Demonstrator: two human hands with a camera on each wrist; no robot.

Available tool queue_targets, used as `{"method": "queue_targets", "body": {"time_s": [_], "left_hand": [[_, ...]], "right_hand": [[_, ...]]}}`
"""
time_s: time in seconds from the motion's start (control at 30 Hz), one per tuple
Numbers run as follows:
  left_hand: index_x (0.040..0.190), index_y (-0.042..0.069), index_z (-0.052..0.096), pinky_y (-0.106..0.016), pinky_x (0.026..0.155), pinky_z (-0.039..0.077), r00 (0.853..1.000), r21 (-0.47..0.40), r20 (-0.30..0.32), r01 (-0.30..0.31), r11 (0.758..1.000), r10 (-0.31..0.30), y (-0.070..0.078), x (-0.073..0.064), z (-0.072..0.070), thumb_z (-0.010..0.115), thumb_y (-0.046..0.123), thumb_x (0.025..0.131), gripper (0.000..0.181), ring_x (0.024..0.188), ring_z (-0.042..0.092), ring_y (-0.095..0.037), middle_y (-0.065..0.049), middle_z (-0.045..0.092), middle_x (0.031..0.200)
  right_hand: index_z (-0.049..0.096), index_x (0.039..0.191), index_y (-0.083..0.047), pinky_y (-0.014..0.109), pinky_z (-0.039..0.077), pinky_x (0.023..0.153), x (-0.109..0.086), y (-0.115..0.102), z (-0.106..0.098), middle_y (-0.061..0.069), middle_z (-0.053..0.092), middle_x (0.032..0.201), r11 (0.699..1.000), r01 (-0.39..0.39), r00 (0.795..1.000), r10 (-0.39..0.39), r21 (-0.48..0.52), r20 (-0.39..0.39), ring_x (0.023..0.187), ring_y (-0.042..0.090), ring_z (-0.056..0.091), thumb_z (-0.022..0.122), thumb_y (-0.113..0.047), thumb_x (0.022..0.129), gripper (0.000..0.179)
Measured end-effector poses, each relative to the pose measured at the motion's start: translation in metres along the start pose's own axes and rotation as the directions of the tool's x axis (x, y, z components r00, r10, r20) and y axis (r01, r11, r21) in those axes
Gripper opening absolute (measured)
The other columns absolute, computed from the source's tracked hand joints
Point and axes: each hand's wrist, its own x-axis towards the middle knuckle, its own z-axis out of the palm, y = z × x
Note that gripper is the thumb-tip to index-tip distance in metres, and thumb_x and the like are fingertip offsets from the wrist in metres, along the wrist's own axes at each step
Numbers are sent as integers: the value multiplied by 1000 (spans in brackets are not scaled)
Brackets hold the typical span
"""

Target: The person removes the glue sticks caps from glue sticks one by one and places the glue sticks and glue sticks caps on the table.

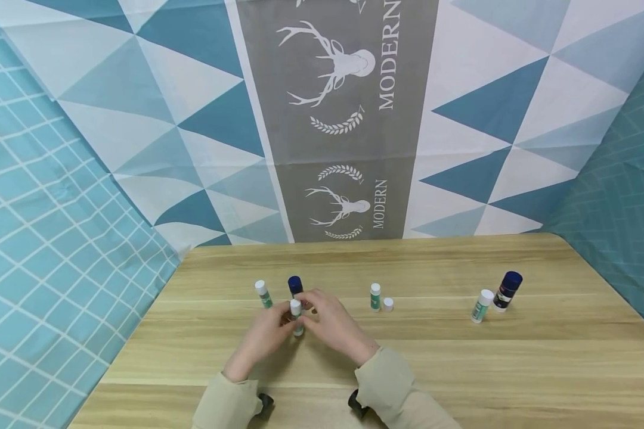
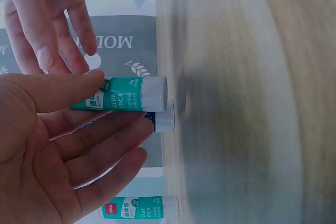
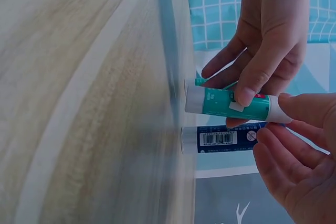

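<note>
Fingers of the left hand (image 1: 262,336) pinch the green glue stick (image 3: 215,103) between thumb and curved fingertips around its labelled barrel, the remaining fingers fanned loosely behind. It stands roughly upright, white cap (image 3: 276,109) uppermost, in front of the person and left of the desk's middle; I cannot tell whether its white base (image 3: 195,99) meets the wood. Right-hand fingers are bent about that cap, the right hand's (image 1: 335,325) thumb touching it; whether they truly squeeze is unclear.

Being a small tube, probably plastic, it should be light and stiff, hard to crush, though the smooth label and round wall may let it roll or twist under a slack pinch. Best hold: the middle of the barrel with one hand, the cap's sides with the other.

Just behind stands a navy stick (image 3: 223,138); a second green stick (image 1: 264,294) is to its left. Farther right on the desk (image 1: 434,363), a third green stick (image 1: 375,298) stands beside a small white piece (image 1: 389,304), then a fourth green stick (image 1: 482,307) next to a navy tube (image 1: 507,292).
</note>
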Motion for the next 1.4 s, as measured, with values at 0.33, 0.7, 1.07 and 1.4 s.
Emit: {"method": "queue_targets", "body": {"time_s": [0.33,0.7,1.07,1.4], "left_hand": [[88,14,63,-20,56,43,993,20,78,-95,995,93,6,-4,-5,64,13,81,7,66,54,-7,3,62,75],[93,14,66,-30,67,46,998,32,31,-55,998,54,8,-6,-6,68,19,79,14,77,54,-13,1,59,87],[92,14,65,-22,64,45,995,82,-29,-95,992,98,17,-4,-6,70,16,78,15,72,53,-7,4,60,85],[88,16,66,-24,67,47,979,144,-126,-140,980,158,33,2,-7,75,18,74,16,74,52,-6,7,58,85]], "right_hand": [[59,98,-11,21,49,72,-3,0,-2,-1,62,93,990,-87,995,92,111,-41,82,11,59,66,-22,83,20],[56,88,-12,17,47,60,-9,7,-4,-3,61,77,982,-118,986,134,151,-99,67,3,54,72,-23,77,22],[60,106,-2,16,50,65,-14,12,-13,7,66,89,969,-104,990,122,222,-68,74,8,61,68,-15,80,30],[66,101,-8,18,48,61,-21,14,-22,1,62,79,958,-150,980,176,243,-92,71,7,57,69,-25,80,28]]}}
